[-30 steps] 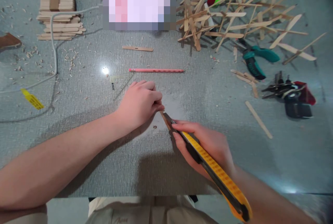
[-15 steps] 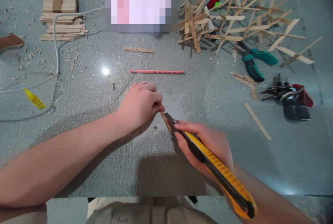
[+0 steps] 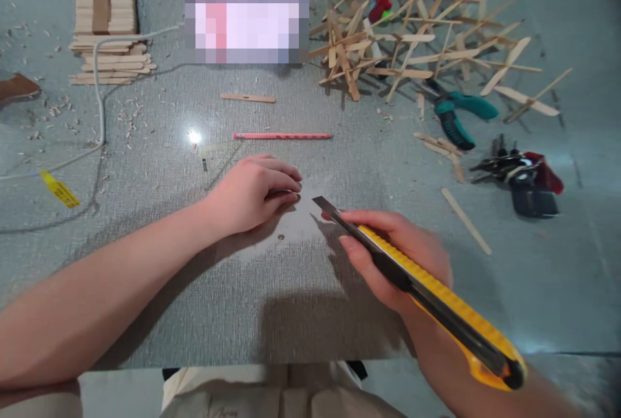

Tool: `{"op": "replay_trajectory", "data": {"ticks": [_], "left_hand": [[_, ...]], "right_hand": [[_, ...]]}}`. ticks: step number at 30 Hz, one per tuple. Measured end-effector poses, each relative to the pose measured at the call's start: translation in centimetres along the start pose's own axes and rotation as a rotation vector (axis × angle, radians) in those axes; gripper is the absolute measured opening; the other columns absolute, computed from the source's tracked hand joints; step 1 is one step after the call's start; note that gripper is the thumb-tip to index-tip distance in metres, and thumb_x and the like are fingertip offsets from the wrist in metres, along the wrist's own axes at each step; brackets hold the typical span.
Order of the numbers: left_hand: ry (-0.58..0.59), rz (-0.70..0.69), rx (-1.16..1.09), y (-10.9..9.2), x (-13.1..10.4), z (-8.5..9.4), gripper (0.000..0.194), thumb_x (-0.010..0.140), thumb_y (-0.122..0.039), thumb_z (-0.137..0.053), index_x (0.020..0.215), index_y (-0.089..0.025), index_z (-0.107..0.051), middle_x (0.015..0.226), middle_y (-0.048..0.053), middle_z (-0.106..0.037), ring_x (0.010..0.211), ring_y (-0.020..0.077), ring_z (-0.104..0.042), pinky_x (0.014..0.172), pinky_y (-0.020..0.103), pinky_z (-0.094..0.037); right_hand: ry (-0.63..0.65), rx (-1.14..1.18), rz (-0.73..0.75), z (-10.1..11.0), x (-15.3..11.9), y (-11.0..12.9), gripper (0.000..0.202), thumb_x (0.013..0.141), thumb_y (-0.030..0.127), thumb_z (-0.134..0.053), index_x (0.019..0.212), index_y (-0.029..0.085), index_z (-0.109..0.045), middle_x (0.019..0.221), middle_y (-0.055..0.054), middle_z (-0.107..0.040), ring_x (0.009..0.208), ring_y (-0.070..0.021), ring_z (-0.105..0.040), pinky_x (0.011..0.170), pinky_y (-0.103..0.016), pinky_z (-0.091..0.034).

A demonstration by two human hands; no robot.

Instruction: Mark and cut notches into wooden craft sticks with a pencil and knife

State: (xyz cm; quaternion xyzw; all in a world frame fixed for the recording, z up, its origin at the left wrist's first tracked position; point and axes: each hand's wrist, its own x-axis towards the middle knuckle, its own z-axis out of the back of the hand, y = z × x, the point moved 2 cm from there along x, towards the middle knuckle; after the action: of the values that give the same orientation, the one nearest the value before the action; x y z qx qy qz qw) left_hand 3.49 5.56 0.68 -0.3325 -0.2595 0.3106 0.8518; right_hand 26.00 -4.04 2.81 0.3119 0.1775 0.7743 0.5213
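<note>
My right hand (image 3: pixel 400 253) is wrapped round a yellow and black utility knife (image 3: pixel 412 275). Its blade is out and points up and left, in the air and apart from my left hand. Close to the blade tip, my left hand (image 3: pixel 257 191) rests low over a pale patch of the table, its fingers curled and the thumb beneath them. Whatever those fingers hold is hidden from view. A small round dark spot (image 3: pixel 281 237) lies just below that hand. Above it lie a pink pencil (image 3: pixel 284 136) and a craft stick with a dark mark (image 3: pixel 248 98).
Joined craft sticks (image 3: pixel 407 36) are heaped at the back right. Pliers (image 3: pixel 453 120), keys (image 3: pixel 509 162) and a loose stick (image 3: pixel 466 220) lie on the right. Stacked sticks (image 3: pixel 111 10), a white cable (image 3: pixel 101 101) and wood shavings are on the left. A clear set square (image 3: pixel 220 156) lies by my left hand.
The knife has drawn away from my left hand, to the right. The craft stick that stuck out under my left fingers no longer shows. The view has shifted slightly.
</note>
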Motion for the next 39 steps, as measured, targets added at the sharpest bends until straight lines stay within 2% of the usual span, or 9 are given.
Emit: {"op": "replay_trajectory", "data": {"ticks": [1, 3, 5, 8, 11, 15, 19, 34, 39], "left_hand": [[0.099, -0.044, 0.017, 0.2, 0.2, 0.5, 0.018, 0.095, -0.019, -0.061, 0.099, -0.018, -0.078, 0.115, 0.008, -0.074, 0.105, 0.0218, -0.068, 0.098, 0.038, -0.049], [0.235, -0.119, 0.080, 0.6, 0.4, 1.6, 0.022, 0.090, -0.029, -0.070, 0.109, -0.020, -0.077, 0.129, 0.012, -0.067, 0.119, 0.0276, -0.062, 0.108, 0.045, -0.044], [0.279, -0.164, 0.094, 1.1, 0.4, 2.4, 0.043, 0.084, -0.041, -0.078, 0.123, -0.023, -0.073, 0.143, 0.015, -0.058, 0.134, 0.0324, -0.053, 0.116, 0.050, -0.036], [0.340, -0.209, 0.146, 1.6, 0.1, 2.3, 0.057, 0.081, -0.057, -0.077, 0.129, -0.028, -0.069, 0.151, 0.013, -0.051, 0.144, 0.0367, -0.041, 0.117, 0.053, -0.033], [0.352, -0.240, 0.211, 1.8, -0.3, 1.5, 0.060, 0.082, -0.062, -0.073, 0.133, -0.031, -0.067, 0.156, 0.011, -0.045, 0.149, 0.0398, -0.032, 0.118, 0.057, -0.029], [0.351, -0.277, 0.266, 1.8, -0.4, 1.0, 0.056, 0.084, -0.061, -0.070, 0.131, -0.031, -0.068, 0.156, 0.011, -0.046, 0.150, 0.0406, -0.030, 0.120, 0.060, -0.024], [0.352, -0.278, 0.309, 1.8, -0.4, 1.0, 0.056, 0.084, -0.063, -0.069, 0.133, -0.035, -0.066, 0.156, 0.009, -0.047, 0.151, 0.0386, -0.030, 0.122, 0.060, -0.019], [0.369, -0.271, 0.293, 1.9, -0.2, 0.9, 0.055, 0.084, -0.061, -0.070, 0.132, -0.033, -0.067, 0.156, 0.009, -0.046, 0.152, 0.0382, -0.029, 0.123, 0.059, -0.018], [0.366, -0.276, 0.285, 1.8, -0.2, 0.9, 0.054, 0.084, -0.059, -0.070, 0.131, -0.033, -0.068, 0.156, 0.009, -0.047, 0.151, 0.0371, -0.031, 0.124, 0.058, -0.018]], "right_hand": [[0.017, 0.004, 0.027, 0.1, 0.1, -0.1, 0.028, 0.088, 0.020, -0.067, 0.115, 0.027, -0.066, 0.099, -0.003, -0.078, 0.080, -0.0191, -0.076, 0.072, -0.028, -0.062], [0.051, 0.026, 0.094, 0.6, 0.2, 0.1, 0.029, 0.088, 0.017, -0.065, 0.116, 0.026, -0.065, 0.101, -0.004, -0.078, 0.085, -0.0201, -0.077, 0.078, -0.029, -0.062], [0.088, 0.049, 0.153, 1.2, 0.5, 0.7, 0.030, 0.087, 0.013, -0.064, 0.115, 0.024, -0.065, 0.103, -0.005, -0.078, 0.090, -0.0207, -0.077, 0.083, -0.030, -0.062], [0.169, 0.051, 0.193, 1.7, 1.1, 1.9, 0.030, 0.088, 0.015, -0.063, 0.117, 0.024, -0.064, 0.104, -0.005, -0.077, 0.089, -0.0204, -0.077, 0.082, -0.029, -0.064], [0.229, 0.056, 0.245, 0.8, 1.7, 2.5, 0.030, 0.089, 0.014, -0.061, 0.116, 0.026, -0.064, 0.105, -0.005, -0.078, 0.089, -0.0208, -0.077, 0.083, -0.029, -0.064], [0.164, 0.143, 0.270, -1.6, 2.0, 1.6, 0.031, 0.090, 0.012, -0.060, 0.117, 0.026, -0.061, 0.101, -0.006, -0.078, 0.088, -0.0191, -0.077, 0.079, -0.027, -0.065], [0.175, 0.167, 0.299, -3.0, 1.6, 0.6, 0.031, 0.088, 0.008, -0.058, 0.115, 0.024, -0.061, 0.101, -0.007, -0.077, 0.094, -0.0187, -0.076, 0.087, -0.030, -0.064], [0.187, 0.150, 0.233, -2.9, 1.6, 0.9, 0.033, 0.088, 0.007, -0.059, 0.116, 0.024, -0.063, 0.102, -0.005, -0.077, 0.096, -0.0201, -0.076, 0.090, -0.031, -0.063], [0.208, 0.149, 0.225, -2.9, 1.6, 1.4, 0.041, 0.088, 0.007, -0.059, 0.122, 0.028, -0.060, 0.103, -0.005, -0.077, 0.097, -0.0228, -0.076, 0.089, -0.037, -0.065]]}}
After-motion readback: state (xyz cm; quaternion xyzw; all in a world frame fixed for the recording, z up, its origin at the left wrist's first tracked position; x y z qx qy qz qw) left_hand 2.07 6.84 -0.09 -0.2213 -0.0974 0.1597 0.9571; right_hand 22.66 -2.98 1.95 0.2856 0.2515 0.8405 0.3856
